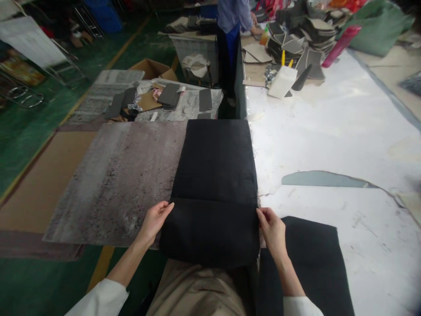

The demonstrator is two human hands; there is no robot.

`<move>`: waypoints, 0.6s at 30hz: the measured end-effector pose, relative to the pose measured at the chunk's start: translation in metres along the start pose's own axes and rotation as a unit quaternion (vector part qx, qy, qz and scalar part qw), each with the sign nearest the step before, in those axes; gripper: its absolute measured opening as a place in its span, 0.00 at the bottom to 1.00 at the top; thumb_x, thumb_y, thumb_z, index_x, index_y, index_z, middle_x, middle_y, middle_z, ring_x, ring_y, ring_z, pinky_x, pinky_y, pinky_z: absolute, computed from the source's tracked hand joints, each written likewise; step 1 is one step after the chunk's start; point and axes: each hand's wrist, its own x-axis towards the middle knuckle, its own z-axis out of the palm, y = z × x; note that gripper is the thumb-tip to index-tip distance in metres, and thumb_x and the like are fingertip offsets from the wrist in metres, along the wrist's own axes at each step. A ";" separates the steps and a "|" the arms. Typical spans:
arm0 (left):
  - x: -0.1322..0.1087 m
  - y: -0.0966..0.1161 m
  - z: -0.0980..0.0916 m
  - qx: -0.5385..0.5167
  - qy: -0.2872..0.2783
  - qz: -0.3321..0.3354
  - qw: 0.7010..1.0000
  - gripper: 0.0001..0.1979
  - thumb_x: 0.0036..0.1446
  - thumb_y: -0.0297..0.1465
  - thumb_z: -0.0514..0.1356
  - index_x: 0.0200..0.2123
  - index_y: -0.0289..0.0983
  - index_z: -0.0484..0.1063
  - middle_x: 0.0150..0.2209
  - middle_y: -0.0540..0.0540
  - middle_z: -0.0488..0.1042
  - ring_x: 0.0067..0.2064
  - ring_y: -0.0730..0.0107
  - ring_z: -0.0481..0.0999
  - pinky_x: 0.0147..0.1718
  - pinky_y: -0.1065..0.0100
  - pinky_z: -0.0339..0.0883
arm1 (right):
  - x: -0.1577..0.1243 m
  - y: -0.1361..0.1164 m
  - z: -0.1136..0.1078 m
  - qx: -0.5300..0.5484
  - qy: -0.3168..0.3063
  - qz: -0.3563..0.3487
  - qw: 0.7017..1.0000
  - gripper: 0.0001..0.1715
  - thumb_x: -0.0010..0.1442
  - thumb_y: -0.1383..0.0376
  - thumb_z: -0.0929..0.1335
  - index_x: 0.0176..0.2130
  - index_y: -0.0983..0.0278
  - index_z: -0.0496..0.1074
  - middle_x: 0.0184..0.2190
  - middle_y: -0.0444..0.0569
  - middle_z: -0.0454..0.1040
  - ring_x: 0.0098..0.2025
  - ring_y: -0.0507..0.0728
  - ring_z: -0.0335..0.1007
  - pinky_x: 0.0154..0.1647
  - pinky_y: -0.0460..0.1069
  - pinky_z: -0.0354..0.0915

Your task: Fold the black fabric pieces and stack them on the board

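Observation:
A large piece of black fabric (pixel 217 162) lies in front of me, its near part folded back over itself so that an edge runs across its middle. My left hand (pixel 158 218) pinches the left end of that edge between thumb and fingers. At the right end, my right hand (pixel 270 224) pinches the fabric's side in the same way. The near fold hangs rounded over the table's front edge, close to my lap. Another piece of black fabric (pixel 314 259) lies to the right, partly behind my right forearm.
A grey-brown stained board (pixel 131 171) extends left under the fabric. On the right is a white tabletop (pixel 329 131) with a torn grey gap. Stacked grey pieces (pixel 309 26) and a pink bottle (pixel 342 46) stand farther back. A co-worker (pixel 233 22) stands beyond, near a grey bin (pixel 197 48).

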 end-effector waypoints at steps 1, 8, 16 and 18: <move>0.000 0.000 0.000 -0.001 0.002 -0.001 1.000 0.21 0.51 0.48 0.65 0.32 0.35 0.72 0.28 0.50 0.74 0.30 0.72 0.71 0.30 0.74 0.62 | 0.000 0.000 0.000 -0.001 -0.002 -0.001 1.000 0.37 0.56 0.34 0.61 0.33 0.63 0.74 0.23 0.49 0.75 0.23 0.56 0.68 0.24 0.48 0.61; 0.002 0.000 0.002 -0.012 -0.009 0.011 1.000 0.20 0.53 0.48 0.64 0.31 0.36 0.70 0.27 0.51 0.73 0.29 0.72 0.71 0.29 0.74 0.61 | 0.000 -0.001 -0.001 -0.006 -0.005 -0.011 1.000 0.36 0.56 0.35 0.62 0.33 0.63 0.74 0.22 0.49 0.75 0.22 0.56 0.67 0.24 0.48 0.61; 0.006 -0.004 0.000 -0.002 0.000 0.006 1.000 0.20 0.54 0.48 0.63 0.32 0.35 0.72 0.30 0.48 0.75 0.32 0.69 0.72 0.31 0.72 0.62 | 0.002 0.004 0.000 -0.043 -0.015 0.008 0.999 0.33 0.58 0.37 0.62 0.35 0.63 0.74 0.26 0.49 0.76 0.25 0.57 0.70 0.27 0.48 0.62; 0.007 -0.006 0.000 -0.005 -0.004 0.004 1.000 0.20 0.54 0.47 0.63 0.33 0.35 0.72 0.30 0.48 0.75 0.32 0.69 0.72 0.31 0.72 0.62 | 0.003 0.004 0.000 -0.055 -0.015 0.008 0.998 0.33 0.58 0.37 0.62 0.35 0.63 0.74 0.25 0.49 0.76 0.25 0.57 0.70 0.27 0.48 0.62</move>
